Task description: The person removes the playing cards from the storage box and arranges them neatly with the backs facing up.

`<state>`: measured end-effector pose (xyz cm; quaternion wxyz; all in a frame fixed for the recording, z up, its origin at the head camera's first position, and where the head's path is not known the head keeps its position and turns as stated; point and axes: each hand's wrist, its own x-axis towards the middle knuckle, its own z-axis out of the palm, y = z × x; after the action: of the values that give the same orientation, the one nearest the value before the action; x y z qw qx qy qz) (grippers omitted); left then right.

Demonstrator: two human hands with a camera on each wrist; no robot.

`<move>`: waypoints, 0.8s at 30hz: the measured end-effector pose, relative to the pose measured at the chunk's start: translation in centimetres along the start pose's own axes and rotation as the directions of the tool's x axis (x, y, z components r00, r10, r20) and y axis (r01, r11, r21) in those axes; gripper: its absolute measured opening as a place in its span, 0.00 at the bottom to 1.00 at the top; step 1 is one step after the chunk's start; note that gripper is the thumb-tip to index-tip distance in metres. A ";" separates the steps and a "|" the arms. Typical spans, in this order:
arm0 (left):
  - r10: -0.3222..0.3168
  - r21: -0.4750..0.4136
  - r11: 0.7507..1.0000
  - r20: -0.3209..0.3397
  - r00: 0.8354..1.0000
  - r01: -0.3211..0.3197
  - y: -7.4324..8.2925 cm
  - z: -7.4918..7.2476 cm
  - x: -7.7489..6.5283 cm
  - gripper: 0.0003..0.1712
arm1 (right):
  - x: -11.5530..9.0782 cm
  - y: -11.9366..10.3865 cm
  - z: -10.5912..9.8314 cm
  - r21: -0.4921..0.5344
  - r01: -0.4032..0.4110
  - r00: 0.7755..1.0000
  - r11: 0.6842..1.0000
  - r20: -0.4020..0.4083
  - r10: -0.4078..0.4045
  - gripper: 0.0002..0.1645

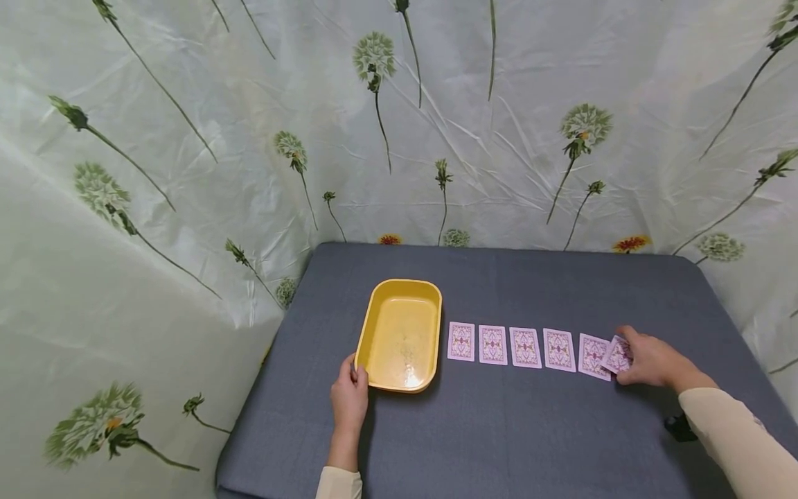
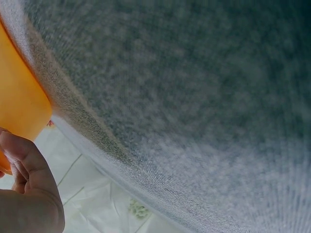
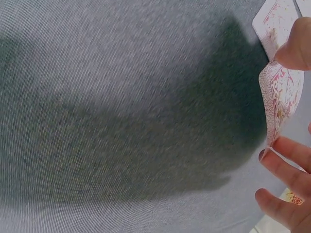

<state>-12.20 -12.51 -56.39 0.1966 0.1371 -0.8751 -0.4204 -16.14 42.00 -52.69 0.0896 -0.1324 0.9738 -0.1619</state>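
A yellow rectangular tray (image 1: 404, 333) stands on the grey cloth surface, nothing visible inside it. My left hand (image 1: 350, 396) grips its near left corner, thumb at the rim; in the left wrist view the fingers are partly cut off. On the right, my right hand (image 1: 654, 360) pinches a playing card (image 1: 617, 355) between thumb and fingers. That card, pink patterned back showing, is tilted and overlaps the edge of the rightmost card (image 1: 593, 356) in the row. The right wrist view shows the held card (image 3: 283, 92) bent slightly between thumb and fingertips.
Several face-down cards (image 1: 525, 347) lie in a row from the tray's right side toward my right hand. A small black object (image 1: 679, 427) shows under the right forearm. A flower-printed cloth (image 1: 499, 138) hangs behind the grey surface (image 1: 474, 443).
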 end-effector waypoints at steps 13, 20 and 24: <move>0.020 0.012 1.000 -0.016 1.000 -0.019 -0.2 0.0 -0.1 0.16 | -0.6 1.3 -0.2 -0.051 0.009 0.997 0.999 0.081 -0.005 0.49; 0.020 0.016 1.000 -0.018 1.000 -0.019 -0.1 0.0 -0.1 0.16 | -0.7 1.5 -0.1 -0.071 0.001 0.995 0.998 0.100 0.006 0.50; 0.026 0.018 0.999 -0.019 0.999 -0.026 -0.1 0.1 -0.1 0.16 | -0.8 1.4 -0.1 -0.068 0.002 0.995 0.998 0.103 0.005 0.51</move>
<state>-12.13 -12.45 -56.50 0.2091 0.1315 -0.8787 -0.4085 -15.71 43.55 -53.02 0.1352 -0.1430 0.9729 -0.1215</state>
